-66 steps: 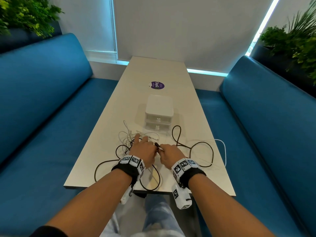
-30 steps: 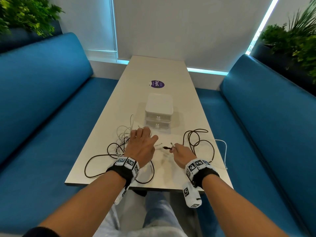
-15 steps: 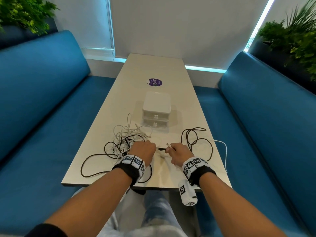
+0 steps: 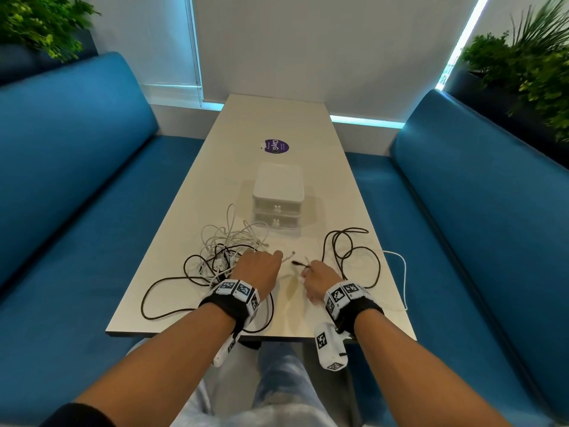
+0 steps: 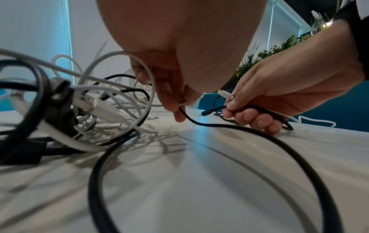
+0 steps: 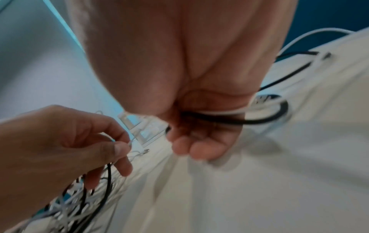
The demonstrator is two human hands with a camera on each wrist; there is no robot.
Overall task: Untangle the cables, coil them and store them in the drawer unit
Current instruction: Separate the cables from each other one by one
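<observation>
Still risky: left hand (image 4: 258, 271) pinched black cable (image 5: 201, 123), right hand (image 4: 320, 280) gripped cable ends (image 5: 225, 97); hard pull could tighten tangle (image 4: 224, 254).

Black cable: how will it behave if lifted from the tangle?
Probably floppy: the black cable lies in loose loops on the table. It likely drags the white cables it crosses. Looks light; the right hand pinches its end.

Cool cyan light strips (image 4: 363, 121) along the wall light the scene evenly, soft shadows fall on the table (image 4: 311, 312), straight edges bow in the head view, and the right wrist view is motion-blurred.
</observation>
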